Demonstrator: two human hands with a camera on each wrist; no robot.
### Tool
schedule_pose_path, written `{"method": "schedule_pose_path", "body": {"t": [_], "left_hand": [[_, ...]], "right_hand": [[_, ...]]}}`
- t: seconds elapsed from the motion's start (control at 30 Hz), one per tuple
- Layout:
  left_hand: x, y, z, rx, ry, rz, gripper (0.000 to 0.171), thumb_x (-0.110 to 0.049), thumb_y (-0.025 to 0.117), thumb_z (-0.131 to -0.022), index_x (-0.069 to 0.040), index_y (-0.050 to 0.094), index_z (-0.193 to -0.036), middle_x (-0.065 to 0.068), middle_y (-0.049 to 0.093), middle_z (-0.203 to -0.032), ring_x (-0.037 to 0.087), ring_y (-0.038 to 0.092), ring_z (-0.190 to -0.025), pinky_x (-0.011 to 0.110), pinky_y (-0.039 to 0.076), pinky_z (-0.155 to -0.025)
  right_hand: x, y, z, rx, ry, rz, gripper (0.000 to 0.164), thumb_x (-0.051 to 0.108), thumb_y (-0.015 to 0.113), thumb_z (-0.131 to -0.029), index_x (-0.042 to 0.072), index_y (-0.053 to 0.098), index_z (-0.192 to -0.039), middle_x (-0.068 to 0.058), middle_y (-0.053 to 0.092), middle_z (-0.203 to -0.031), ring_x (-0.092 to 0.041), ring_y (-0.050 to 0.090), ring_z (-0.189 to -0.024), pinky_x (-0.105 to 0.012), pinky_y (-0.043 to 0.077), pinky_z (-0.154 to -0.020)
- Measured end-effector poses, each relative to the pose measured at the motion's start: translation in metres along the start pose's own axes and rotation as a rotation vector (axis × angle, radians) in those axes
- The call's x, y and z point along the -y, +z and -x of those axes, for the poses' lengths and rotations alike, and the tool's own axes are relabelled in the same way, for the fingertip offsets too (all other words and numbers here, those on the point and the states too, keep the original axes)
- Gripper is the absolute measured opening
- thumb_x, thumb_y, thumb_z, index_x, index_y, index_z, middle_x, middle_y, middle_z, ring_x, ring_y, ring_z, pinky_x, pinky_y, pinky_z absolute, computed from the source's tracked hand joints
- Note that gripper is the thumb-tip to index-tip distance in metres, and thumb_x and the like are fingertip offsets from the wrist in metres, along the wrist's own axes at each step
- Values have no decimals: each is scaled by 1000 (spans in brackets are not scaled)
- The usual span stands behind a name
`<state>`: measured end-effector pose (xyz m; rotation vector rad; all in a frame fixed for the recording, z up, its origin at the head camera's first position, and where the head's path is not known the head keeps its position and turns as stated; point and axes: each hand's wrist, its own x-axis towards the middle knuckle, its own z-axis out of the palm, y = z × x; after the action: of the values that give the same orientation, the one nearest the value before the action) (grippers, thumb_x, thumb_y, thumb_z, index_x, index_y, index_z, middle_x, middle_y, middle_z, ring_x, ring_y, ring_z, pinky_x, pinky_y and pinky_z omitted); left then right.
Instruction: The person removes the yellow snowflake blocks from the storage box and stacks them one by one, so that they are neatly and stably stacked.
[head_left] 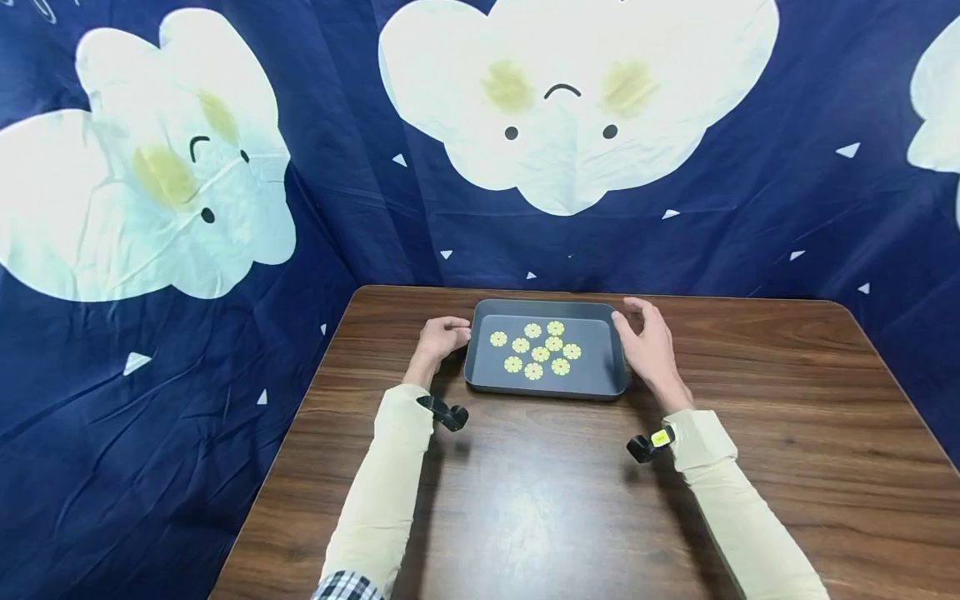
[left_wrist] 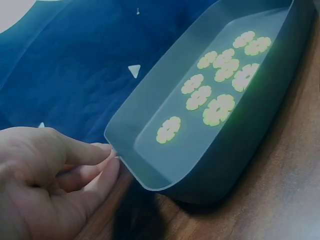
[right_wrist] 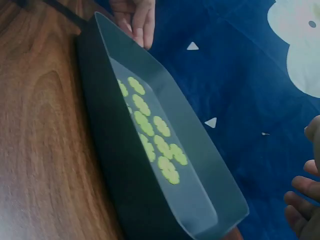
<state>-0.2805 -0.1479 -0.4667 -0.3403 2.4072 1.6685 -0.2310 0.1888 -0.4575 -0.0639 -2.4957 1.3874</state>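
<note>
A dark grey rectangular tray (head_left: 600, 367) lies on the table near its far edge. On its floor are several yellow flower-shaped pieces (head_left: 540, 354), flat and grouped around the middle. My left hand (head_left: 444, 337) is at the tray's left end; in the left wrist view its fingertips (left_wrist: 107, 172) meet at the outside of the rim and appear to touch it. At the right end is my right hand (head_left: 648, 346), its thumb close by the rim. The right wrist view shows its other fingers (right_wrist: 302, 200) spread and apart from the tray; thumb contact is unclear.
The brown wooden table (head_left: 540, 483) extends toward me and to both sides. Behind it hangs a dark blue cloth (head_left: 480, 225) with white clouds and small triangles. Each forearm wears a pale sleeve (head_left: 386, 483), and a black camera (head_left: 450, 415) sits on each wrist.
</note>
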Motion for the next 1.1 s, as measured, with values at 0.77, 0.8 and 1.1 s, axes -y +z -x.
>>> {"method": "schedule_pose_path", "body": {"t": [0.77,0.8,1.1], "left_hand": [[3,6,0,-49,82,-179,33,0,70,-81,-2,68,-113,12,71,-108,25,61,-108,35,46,-99],[3,6,0,-49,81,-177,32,0,70,-81,-2,68,-113,12,71,-108,25,61,-108,35,46,-99],[6,5,-2,-37,66,-135,33,1,69,-82,-2,67,-114,13,70,-109,25,61,-106,35,46,-98]], "right_hand": [[-10,49,-1,197,51,-57,49,28,61,-93,4,48,-134,-18,53,-131,-33,53,-117,-45,44,-99],[-10,50,-1,210,54,-54,49,27,62,-93,4,48,-133,-19,53,-131,-33,53,-117,-45,44,-99],[-15,60,-3,300,83,41,51,26,62,-93,0,47,-135,-21,51,-132,-35,53,-117,-47,44,-97]]}}
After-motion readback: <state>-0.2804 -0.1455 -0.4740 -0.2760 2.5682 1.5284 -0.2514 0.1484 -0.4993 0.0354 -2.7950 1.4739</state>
